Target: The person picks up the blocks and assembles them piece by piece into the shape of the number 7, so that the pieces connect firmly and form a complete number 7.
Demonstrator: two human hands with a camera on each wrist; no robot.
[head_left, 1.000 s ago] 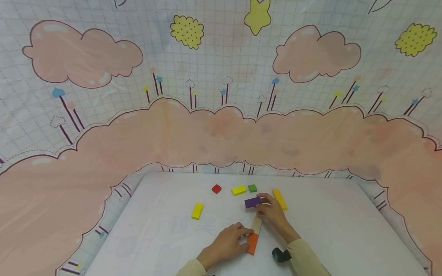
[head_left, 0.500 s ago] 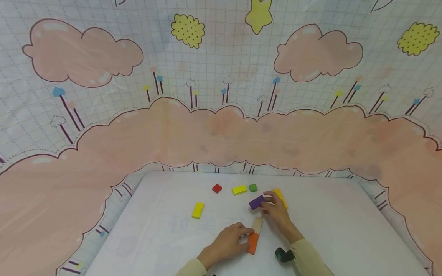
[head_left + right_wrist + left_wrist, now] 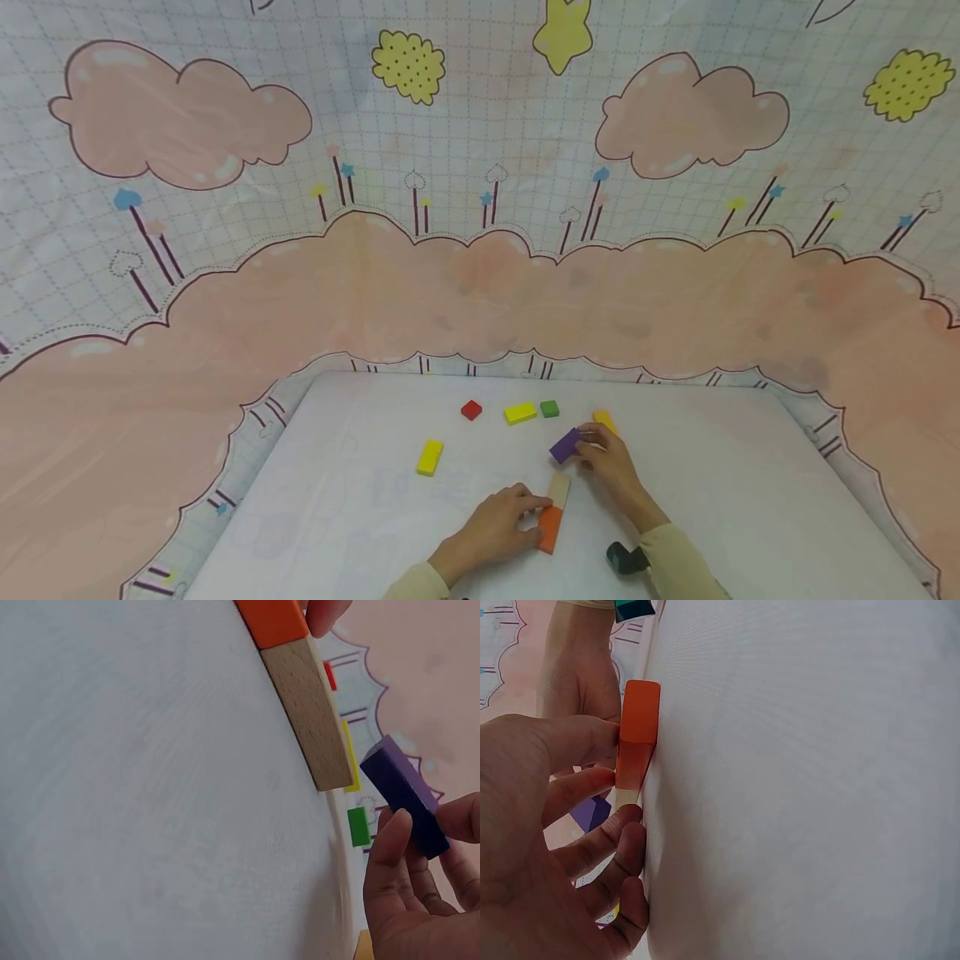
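Note:
In the head view my left hand point(image 3: 498, 523) rests at the left side of an orange block point(image 3: 551, 531), thumb and index finger curled against it. A plain wooden block point(image 3: 558, 490) lies end to end with the orange one, in one line on the white table. My right hand point(image 3: 611, 462) pinches a purple block point(image 3: 566, 447) between thumb and fingers, beyond and to the right of that line. The right wrist view shows the purple block point(image 3: 405, 796) tilted, held off the table and apart from the wooden block point(image 3: 309, 712).
Farther back lie a red block point(image 3: 471, 410), a yellow block point(image 3: 521, 413) and a green block point(image 3: 550, 408). Another yellow block point(image 3: 430, 458) lies to the left. An orange-yellow block point(image 3: 604, 420) is partly behind my right hand. A dark green object point(image 3: 626, 558) sits at the right sleeve.
My right hand has moved right and slightly nearer with the purple block, which has turned from nearly level to slanted. The left hand and the blocks on the table have stayed put.

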